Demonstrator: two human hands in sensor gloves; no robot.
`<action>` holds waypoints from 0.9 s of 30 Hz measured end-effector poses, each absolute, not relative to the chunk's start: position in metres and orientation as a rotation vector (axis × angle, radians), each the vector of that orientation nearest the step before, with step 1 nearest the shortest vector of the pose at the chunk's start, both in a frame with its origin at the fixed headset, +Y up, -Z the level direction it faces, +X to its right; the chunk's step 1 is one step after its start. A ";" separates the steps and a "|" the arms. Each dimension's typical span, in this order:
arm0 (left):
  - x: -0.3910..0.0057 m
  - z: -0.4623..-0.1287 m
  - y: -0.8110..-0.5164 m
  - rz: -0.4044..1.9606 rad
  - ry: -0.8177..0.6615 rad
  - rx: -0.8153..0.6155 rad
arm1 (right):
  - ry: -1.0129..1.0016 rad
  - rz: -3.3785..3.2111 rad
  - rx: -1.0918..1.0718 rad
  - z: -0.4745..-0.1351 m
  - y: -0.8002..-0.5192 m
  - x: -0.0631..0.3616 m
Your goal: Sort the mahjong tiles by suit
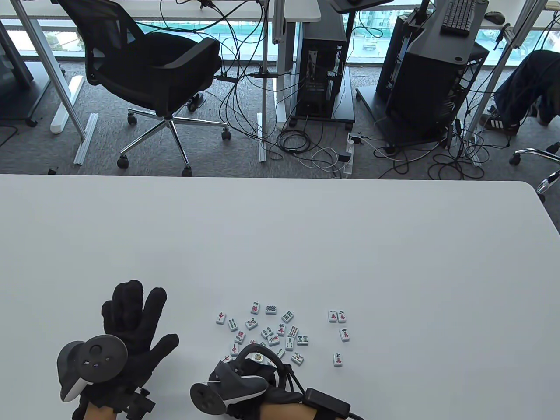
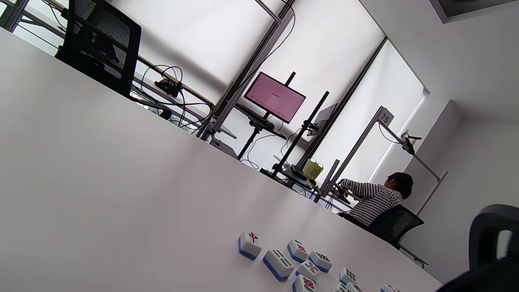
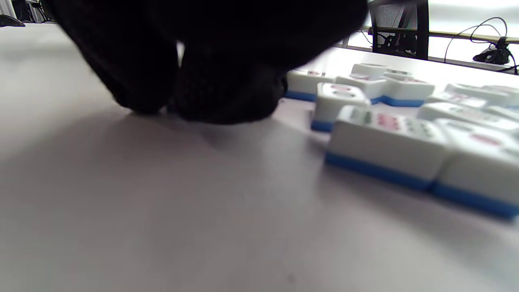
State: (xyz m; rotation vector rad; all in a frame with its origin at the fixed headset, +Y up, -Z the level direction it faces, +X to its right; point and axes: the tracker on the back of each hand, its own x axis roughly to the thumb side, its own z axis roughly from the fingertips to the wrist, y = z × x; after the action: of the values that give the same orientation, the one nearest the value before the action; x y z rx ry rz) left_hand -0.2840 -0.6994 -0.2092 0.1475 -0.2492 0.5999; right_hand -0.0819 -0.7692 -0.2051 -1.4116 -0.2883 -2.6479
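Several white mahjong tiles with blue backs lie face up in a loose cluster [image 1: 267,332] near the table's front edge. A small separate group of tiles with red characters [image 1: 340,332] lies to its right. My left hand [image 1: 131,319] rests flat on the table left of the cluster, fingers spread, holding nothing. My right hand [image 1: 245,372] is at the cluster's near edge, its fingers hidden under the tracker. In the right wrist view its fingertips [image 3: 194,93] press down on the table beside the tiles [image 3: 385,138]; whether they hold one is hidden. The left wrist view shows the tiles [image 2: 298,259].
The white table [image 1: 306,245] stretches far beyond the tiles to its back edge. Past it are a black office chair [image 1: 148,74], computer towers and floor cables. A monitor [image 2: 275,96] and a seated person [image 2: 375,196] show in the left wrist view.
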 end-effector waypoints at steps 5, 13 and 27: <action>-0.285 -0.209 -0.699 0.601 -0.246 0.146 | -0.240 -2.696 -1.509 -0.210 -0.764 -0.073; -0.286 -0.209 -0.699 0.609 -0.242 0.154 | 0.085 -2.930 -1.270 -0.255 -0.711 0.004; -0.285 -0.210 -0.699 0.604 -0.240 0.148 | -0.034 -3.016 -0.523 -0.327 -0.730 0.170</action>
State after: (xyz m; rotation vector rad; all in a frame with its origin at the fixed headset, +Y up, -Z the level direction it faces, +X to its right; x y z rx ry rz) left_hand -0.2850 -0.6993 -0.2101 0.1477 -0.2398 0.6038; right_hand 0.1699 -0.7304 -0.3272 -0.5225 -0.0338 -3.0159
